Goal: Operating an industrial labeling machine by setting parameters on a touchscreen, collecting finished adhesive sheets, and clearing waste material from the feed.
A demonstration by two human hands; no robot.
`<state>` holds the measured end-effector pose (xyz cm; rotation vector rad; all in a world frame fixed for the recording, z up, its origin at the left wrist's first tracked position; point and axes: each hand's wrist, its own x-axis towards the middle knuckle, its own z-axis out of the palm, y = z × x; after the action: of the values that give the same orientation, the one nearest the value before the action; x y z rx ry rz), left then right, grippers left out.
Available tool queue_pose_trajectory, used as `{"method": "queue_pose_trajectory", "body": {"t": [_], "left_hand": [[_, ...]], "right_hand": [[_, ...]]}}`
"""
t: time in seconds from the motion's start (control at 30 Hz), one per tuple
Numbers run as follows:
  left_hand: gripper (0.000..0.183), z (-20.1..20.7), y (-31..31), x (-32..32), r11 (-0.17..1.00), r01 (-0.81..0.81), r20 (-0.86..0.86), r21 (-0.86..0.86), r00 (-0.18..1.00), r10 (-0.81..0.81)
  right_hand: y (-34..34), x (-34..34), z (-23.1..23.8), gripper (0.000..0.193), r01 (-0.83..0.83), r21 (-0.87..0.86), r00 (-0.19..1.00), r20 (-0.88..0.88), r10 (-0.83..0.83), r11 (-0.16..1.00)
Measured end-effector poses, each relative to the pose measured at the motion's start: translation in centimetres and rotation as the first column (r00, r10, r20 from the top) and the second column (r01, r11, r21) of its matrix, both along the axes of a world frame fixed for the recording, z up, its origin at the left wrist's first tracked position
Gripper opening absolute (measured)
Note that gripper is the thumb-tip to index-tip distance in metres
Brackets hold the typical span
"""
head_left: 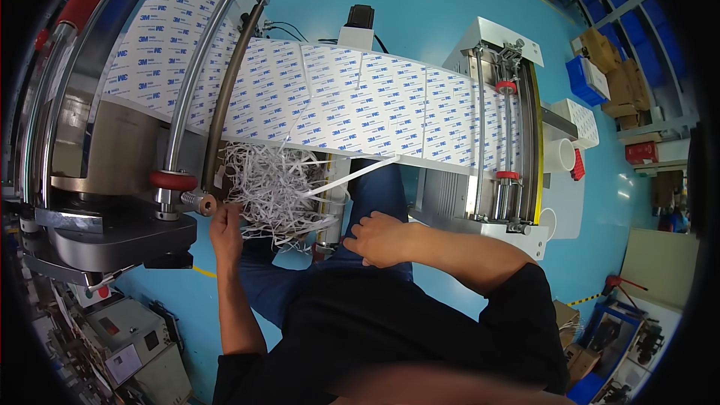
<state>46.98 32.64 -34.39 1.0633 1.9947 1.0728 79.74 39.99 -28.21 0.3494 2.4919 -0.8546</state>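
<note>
A wide white web of sheet material (360, 101) with repeated blue print runs from the roller machine (124, 244) on the left to the smaller roller unit (499, 45) on the right. My left hand (226, 231) is closed beside the round metal knob (206, 205) at the machine's near corner; whether its fingers hold anything is hidden. Close to it lies a tangled heap of thin white paper strips (281, 191). One longer white strip (352, 176) slants from the heap to the web's near edge. My right hand (377, 239) rests on my thigh, fingers loosely bent and apart, holding nothing.
Metal bars with red collars (174, 180) cross the web at the left. A white cup-like roll (557, 155) stands right of the right unit. Cardboard boxes (615, 67) and shelving line the far right; a control box (127, 330) sits at lower left.
</note>
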Motion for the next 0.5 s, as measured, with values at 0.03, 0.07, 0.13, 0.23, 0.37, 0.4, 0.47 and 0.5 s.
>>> {"method": "queue_pose_trajectory", "body": {"t": [0.03,0.07,0.13,0.23,0.37,0.4,0.47,0.5], "left_hand": [[0.023,0.3,-0.2,0.1,1.0,0.025,-0.019,0.015,1.0,-0.024],[0.022,0.6,-0.4,0.2,0.998,0.049,-0.039,0.03,0.998,-0.048],[0.021,1.1,-0.7,0.3,0.996,0.065,-0.03,0.057,0.998,-0.064],[0.019,2.3,-1.1,0.0,0.989,0.128,-0.074,0.08,0.99,-0.123],[0.013,3.5,-1.6,-0.2,0.983,0.177,-0.049,0.037,0.983,-0.175],[0.013,3.7,-1.8,-0.4,0.985,0.171,-0.054,0.038,0.984,-0.168],[0.013,3.7,-2.1,-0.7,0.974,0.227,0.05,-0.01,0.973,-0.226],[0.011,3.3,-2.0,-1.0,0.971,0.239,0.122,0.029,0.963,-0.241]], "right_hand": [[0.0,0.0,0.3,0.045,0.012,-0.018,1.0,0.014,-0.011,1.0],[-0.1,0.0,0.4,0.044,0.023,-0.036,0.999,0.027,-0.022,0.999],[-0.2,0.0,0.2,0.044,0.023,-0.036,1.0,0.018,-0.022,0.999],[-0.3,-0.3,0.4,0.044,0.017,-0.033,1.0,0.004,-0.017,0.999],[-0.5,-0.4,0.6,0.048,-0.027,0.005,1.0,0.014,0.026,1.0],[-0.5,-0.4,0.8,0.048,-0.033,0.007,0.999,0.01,0.033,0.999],[-0.6,-0.4,1.3,0.044,0.01,-0.013,1.0,0.015,-0.01,1.0],[-0.7,-0.4,1.3,0.044,0.007,-0.012,1.0,0.014,-0.007,1.0]]}}
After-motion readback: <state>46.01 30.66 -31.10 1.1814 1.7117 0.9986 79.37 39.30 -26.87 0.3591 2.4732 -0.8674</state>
